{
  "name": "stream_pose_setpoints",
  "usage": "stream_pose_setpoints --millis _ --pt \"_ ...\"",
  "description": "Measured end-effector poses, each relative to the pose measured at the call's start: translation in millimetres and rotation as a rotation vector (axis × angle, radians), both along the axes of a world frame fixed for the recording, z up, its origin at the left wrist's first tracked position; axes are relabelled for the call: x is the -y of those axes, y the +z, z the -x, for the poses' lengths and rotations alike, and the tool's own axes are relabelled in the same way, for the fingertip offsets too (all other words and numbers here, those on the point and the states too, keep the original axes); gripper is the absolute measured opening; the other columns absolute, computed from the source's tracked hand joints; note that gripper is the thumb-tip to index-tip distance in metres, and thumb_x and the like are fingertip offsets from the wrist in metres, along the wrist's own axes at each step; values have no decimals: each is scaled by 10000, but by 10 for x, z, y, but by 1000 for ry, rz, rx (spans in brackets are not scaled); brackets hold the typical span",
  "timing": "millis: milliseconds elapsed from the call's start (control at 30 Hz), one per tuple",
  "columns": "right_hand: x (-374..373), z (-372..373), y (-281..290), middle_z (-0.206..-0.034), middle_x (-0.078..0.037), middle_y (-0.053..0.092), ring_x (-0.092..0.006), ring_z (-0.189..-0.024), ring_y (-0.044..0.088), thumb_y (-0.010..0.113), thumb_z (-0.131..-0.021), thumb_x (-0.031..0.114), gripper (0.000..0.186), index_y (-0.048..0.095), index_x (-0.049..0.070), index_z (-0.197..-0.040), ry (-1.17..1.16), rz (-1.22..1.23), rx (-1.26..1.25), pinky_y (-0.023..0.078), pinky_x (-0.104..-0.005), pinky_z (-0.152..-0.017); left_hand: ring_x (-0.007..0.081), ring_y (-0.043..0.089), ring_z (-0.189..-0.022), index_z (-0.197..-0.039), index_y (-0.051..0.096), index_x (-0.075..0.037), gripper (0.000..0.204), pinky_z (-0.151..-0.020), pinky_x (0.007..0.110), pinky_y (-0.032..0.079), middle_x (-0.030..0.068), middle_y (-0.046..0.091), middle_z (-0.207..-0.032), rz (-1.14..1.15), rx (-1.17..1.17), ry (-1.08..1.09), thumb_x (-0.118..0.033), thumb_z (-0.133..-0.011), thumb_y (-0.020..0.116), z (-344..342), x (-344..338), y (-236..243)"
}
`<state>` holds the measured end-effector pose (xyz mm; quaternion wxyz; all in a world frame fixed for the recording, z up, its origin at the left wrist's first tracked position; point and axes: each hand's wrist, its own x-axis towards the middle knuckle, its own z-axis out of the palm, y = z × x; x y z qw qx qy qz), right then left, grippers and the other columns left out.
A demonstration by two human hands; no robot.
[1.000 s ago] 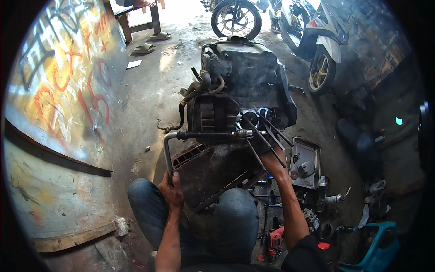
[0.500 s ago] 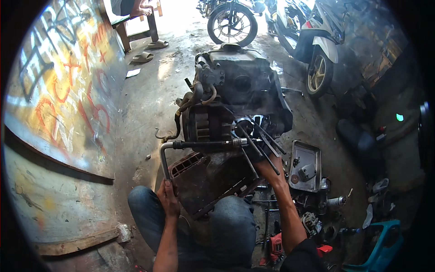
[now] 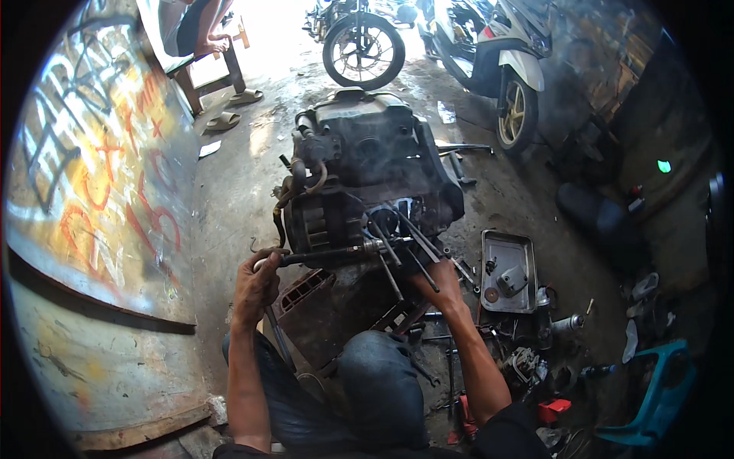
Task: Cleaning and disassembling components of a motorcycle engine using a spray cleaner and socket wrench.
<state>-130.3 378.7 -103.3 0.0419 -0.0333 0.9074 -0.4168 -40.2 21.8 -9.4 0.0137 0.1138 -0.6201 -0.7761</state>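
My left hand (image 3: 257, 286) is closed around the bend of an L-shaped socket wrench (image 3: 317, 258), whose bare metal arm hangs down past my knee. The wrench's black shaft lies level across the near side of a dark engine (image 3: 367, 145), its silver socket end among several long studs (image 3: 388, 252) sticking out of the engine. My right hand (image 3: 437, 277) is at the engine's near right side, beside those studs. Its fingers are hidden behind the studs and the wrench end, so their grip does not show. A dark, rust-brown box (image 3: 325, 317) with a slotted end lies under the engine's near edge.
A metal tray (image 3: 510, 300) with parts stands to the right, near loose tools, a red power tool (image 3: 462, 421) and a teal plastic stool (image 3: 650, 398). A painted wall (image 3: 99, 191) rises at left. Motorcycles (image 3: 520, 84) and a seated person's legs (image 3: 202, 30) are farther off.
My left hand has moved up from the lower end of the wrench's bent arm to its bend. My right hand stays by the studs. The whole view has shifted slightly.
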Motion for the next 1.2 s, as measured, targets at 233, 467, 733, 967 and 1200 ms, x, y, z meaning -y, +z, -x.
stream_pose_setpoints --millis 233,467,733,967,1200 --pt "113 -86 337 -1035 -401 653 -541 -1046 631 808 -732 332 835 424 -102 -1333 -39 -9 55 519 -545 -914 -5 290 -400 -1072 693 -10 341 -363 226 178 -107 390 -562 37 -4 66 -340 -986 682 -13 0 -27" --pt "74 -71 295 -1001 -409 648 -552 -1027 626 726 -805 270 696 430 -106 -1310 -25 -4 85 509 -567 -903 -3 282 -400 -1095 677 -13 342 -367 228 174 -105 373 -559 40 -6 20 -339 -989 676 16 61 -34" --pt "127 -122 430 -997 -411 645 -561 -1016 622 702 -835 262 658 425 -98 -1311 -45 24 47 507 -576 -891 -3 281 -407 -1060 670 -38 300 -368 227 178 -113 357 -567 30 66 -9 -327 -981 691 -25 27 47" --pt "105 -101 374 -1013 -345 689 -458 -1036 682 839 -718 351 898 399 -130 -1335 -24 -14 45 551 -474 -865 -5 279 -401 -1025 662 -46 291 -363 231 175 -115 367 -567 58 28 71 -331 -977 696 -36 21 -30" --pt "125 -137 500 -1006 -402 654 -554 -1029 626 754 -815 372 759 421 -84 -1321 -53 21 39 507 -571 -887 0 267 -390 -955 649 -79 264 -361 232 165 -115 369 -558 0 130 1 -335 -966 711 -45 32 91"
